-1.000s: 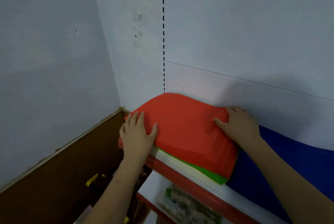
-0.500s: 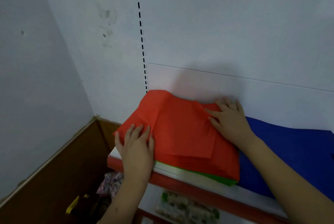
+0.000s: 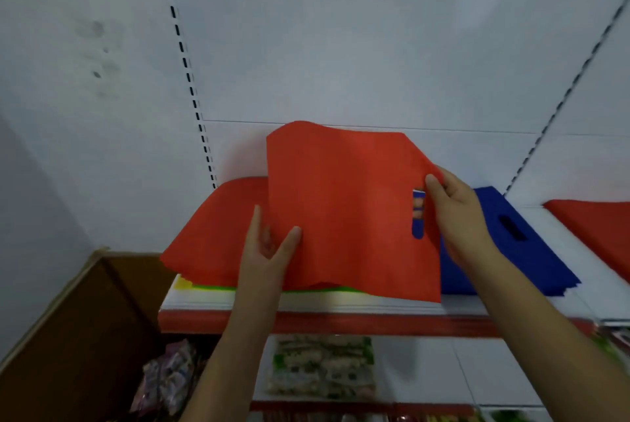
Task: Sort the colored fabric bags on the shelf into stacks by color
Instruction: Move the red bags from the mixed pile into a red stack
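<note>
Both hands, left hand and right hand, pinch one red bag lifted above the red stack (green beneath), best kept flat and lowered squarely.

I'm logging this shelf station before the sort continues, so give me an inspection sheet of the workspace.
Surface: white shelf with red front edge.
Job's things: lifted red bag held above red stack; green layer beneath; blue stack beside it; another red pile at far right.
Clutter: packaged goods on the lower shelf.
Grippers: left hand and right hand both pinch the lifted bag's edges.
Cables: nothing seen.
Surroundings: white back panel, slotted uprights.
</note>
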`<state>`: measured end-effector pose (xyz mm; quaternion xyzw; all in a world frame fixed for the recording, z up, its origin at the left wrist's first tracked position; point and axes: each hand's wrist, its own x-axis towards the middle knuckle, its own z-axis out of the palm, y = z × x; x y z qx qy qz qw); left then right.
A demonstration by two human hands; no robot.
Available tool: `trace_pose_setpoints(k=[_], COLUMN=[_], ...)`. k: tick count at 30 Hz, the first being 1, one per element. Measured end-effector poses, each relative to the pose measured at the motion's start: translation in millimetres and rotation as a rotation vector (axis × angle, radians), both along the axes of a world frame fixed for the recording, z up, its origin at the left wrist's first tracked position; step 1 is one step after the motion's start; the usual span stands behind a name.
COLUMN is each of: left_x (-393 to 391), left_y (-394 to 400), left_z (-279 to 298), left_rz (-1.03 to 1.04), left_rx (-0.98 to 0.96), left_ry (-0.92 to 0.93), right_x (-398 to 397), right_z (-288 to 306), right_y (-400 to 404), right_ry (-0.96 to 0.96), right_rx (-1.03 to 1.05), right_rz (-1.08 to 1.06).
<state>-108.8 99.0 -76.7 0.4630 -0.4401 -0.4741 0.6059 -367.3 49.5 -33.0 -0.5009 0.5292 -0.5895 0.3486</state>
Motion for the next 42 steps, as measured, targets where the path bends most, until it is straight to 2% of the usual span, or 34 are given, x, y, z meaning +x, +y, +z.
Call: trace_pose_setpoints(k=[4, 8, 12, 17, 25, 28, 36, 42], left_x=[-37.1, -88.0, -152.5, -262.7, -436.8, -480.4, -559.3, -586.7], left_y=[4.1, 18.1, 34.7, 58.1, 75.5, 71.7, 23.3, -27.0], left_z=[-0.8, -1.3, 8.3, 18.9, 6.0, -3.7, -21.2, -36.3], left_rz=[-0.094, -0.107, -0.049, -0.068, -0.143, -0.153, -0.193, -0.219], left_rx=[0.019, -0.035, -0.151, -0.192, -0.075, -0.017, 0.024, 0.048], left_ry=[-0.036, -0.210, -0.377, -0.422, -0.403, -0.373, -0.423, -0.673], right_x=[-52.9, -116.9, -190.5, -299.0, -481.5, -528.0, -605.8, -645.2], right_z=[-7.9, -4.5, 1.2, -1.4, -19.9, -32.6, -61.9, -71.6], right_y=[28.2, 63.4, 103.0, 142.2, 168.0, 166.9, 110.0, 30.4], right_ry=[-0.035, -0.119, -0.156, -0.253, -0.192, -0.195, -0.126, 0.006], right_rx=[-0.026, -0.030, -0.050, -0.040, 0.170, 0.218, 0.214, 0.254], right_rz=[-0.213, -0.369, -0.420, -0.405, -0.239, -0.209, -0.407, -0.422])
